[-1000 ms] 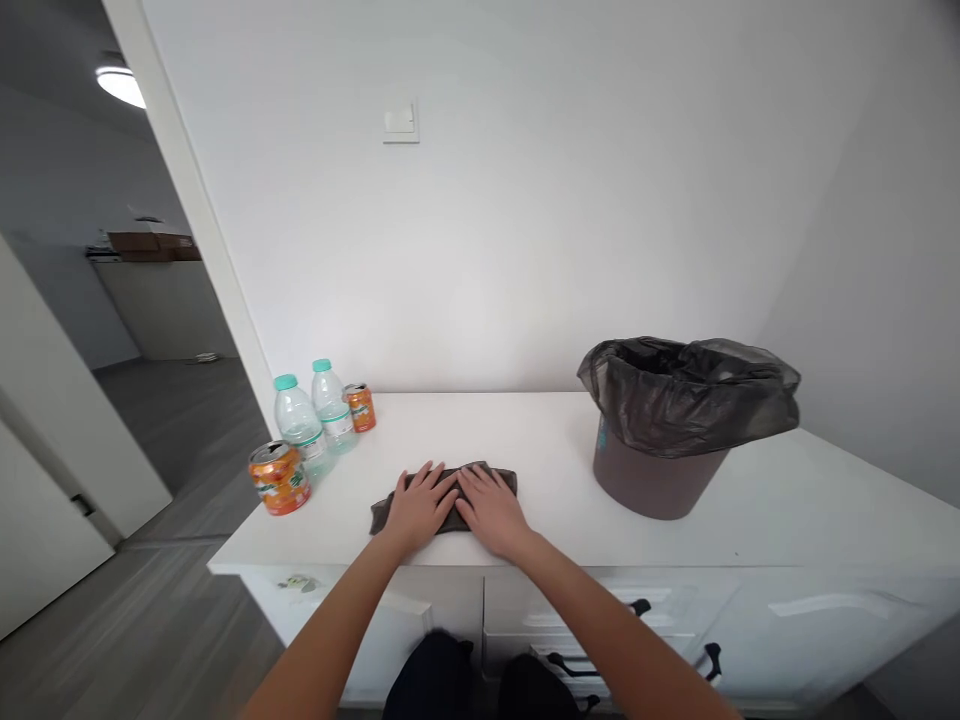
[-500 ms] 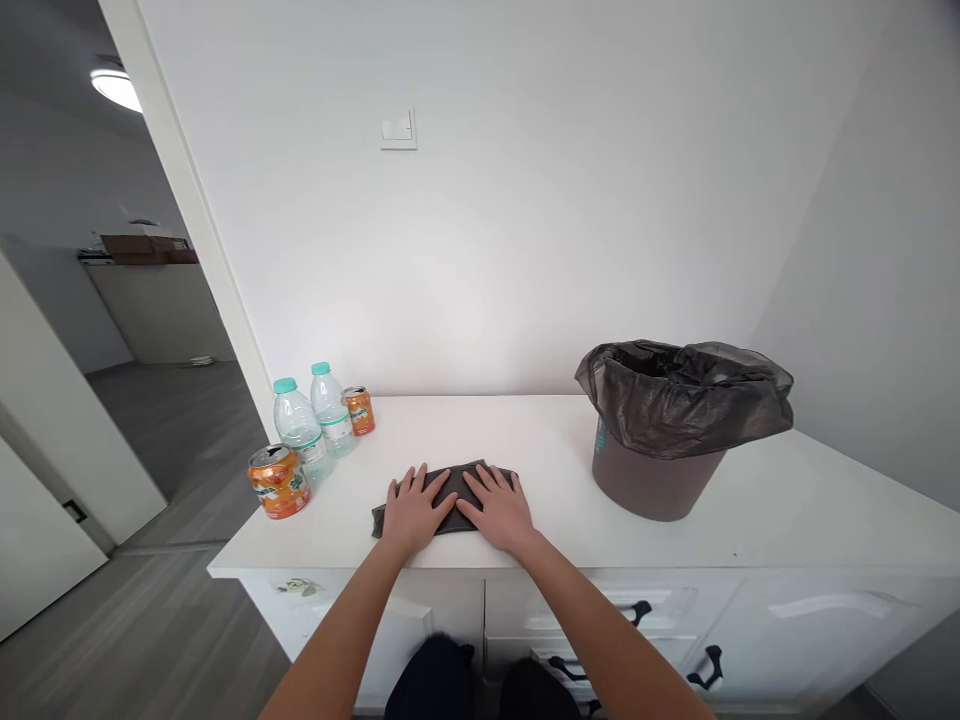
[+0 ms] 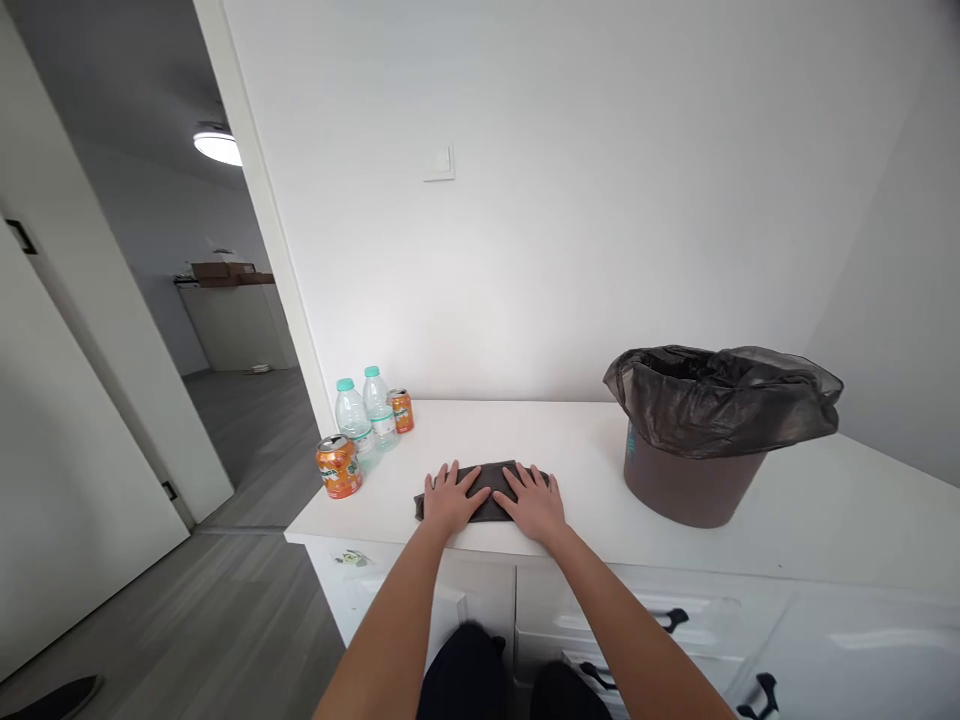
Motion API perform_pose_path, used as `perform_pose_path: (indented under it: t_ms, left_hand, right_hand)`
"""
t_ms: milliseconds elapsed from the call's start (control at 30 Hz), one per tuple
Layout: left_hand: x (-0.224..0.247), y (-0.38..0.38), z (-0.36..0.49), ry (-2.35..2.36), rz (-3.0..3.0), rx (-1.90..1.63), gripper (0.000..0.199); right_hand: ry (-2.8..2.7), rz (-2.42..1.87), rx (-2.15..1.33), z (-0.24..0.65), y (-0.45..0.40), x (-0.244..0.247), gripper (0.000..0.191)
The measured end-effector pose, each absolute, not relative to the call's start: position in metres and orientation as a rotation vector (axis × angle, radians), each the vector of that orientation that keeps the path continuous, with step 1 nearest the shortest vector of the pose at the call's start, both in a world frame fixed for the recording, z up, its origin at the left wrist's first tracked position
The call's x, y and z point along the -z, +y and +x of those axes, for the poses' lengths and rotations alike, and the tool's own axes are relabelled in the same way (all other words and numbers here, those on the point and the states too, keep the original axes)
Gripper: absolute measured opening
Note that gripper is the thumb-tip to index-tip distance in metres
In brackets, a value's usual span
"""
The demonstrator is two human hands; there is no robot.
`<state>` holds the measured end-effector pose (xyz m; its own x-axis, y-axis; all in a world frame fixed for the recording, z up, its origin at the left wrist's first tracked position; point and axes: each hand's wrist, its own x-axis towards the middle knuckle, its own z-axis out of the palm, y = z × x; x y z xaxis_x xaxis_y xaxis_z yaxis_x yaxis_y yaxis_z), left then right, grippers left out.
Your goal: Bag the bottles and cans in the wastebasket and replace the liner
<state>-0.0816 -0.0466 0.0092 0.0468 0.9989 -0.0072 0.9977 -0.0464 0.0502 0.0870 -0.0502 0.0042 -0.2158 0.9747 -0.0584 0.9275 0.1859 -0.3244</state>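
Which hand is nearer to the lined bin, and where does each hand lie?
Right. The right hand rests on the folded dark sheet, left of the bin; the left hand rests on the sheet's other end, farther from the bin.

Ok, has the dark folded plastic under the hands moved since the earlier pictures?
No, not noticeably. Against the white cabinet, the dark folded plastic lies in about the same spot; the camera's view has shifted.

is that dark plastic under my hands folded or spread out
Folded: the dark plastic lies in a flat, narrow strip with mostly straight edges beneath your left hand and right hand.
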Motion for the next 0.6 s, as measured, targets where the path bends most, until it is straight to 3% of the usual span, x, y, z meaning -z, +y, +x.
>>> perform_pose_path:
  t_ms: [400,600]
  left_hand:
    - [0.027,-0.043,-0.093,2.169,2.251,-0.189,0.063]
    - [0.033,-0.037,-0.096,2.180,2.337,-0.311,0.060]
  right_hand:
    - [-2.258,-1.814,-0.320,0.086,-0.026,0.053,0.071]
    - [-2.176,-1.719,-0.216,0.083,-0.028,0.054,0.070]
